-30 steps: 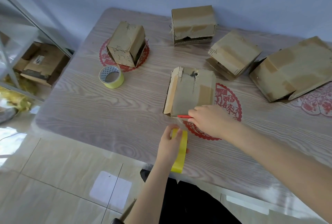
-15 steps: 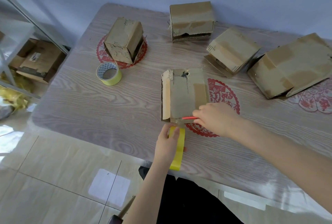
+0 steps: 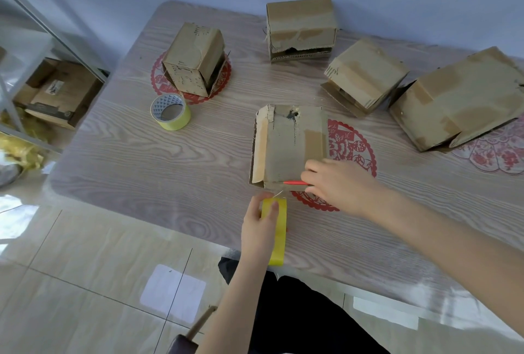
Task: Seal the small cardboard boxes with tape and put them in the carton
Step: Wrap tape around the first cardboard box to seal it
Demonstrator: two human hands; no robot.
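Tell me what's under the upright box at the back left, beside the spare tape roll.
A round red paper-cut design on the table shows around the base of the box. Its middle is covered by the box, so the pattern there cannot be seen.

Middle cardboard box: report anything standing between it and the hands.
Nothing visible does. The right hand, pinching a thin red tool, touches the brown cardboard box; the left hand grips a yellow tape roll beside it.

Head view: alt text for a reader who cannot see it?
A person's left hand grips a yellow tape roll while the right hand holds a thin red tool at the near edge of a small cardboard box.
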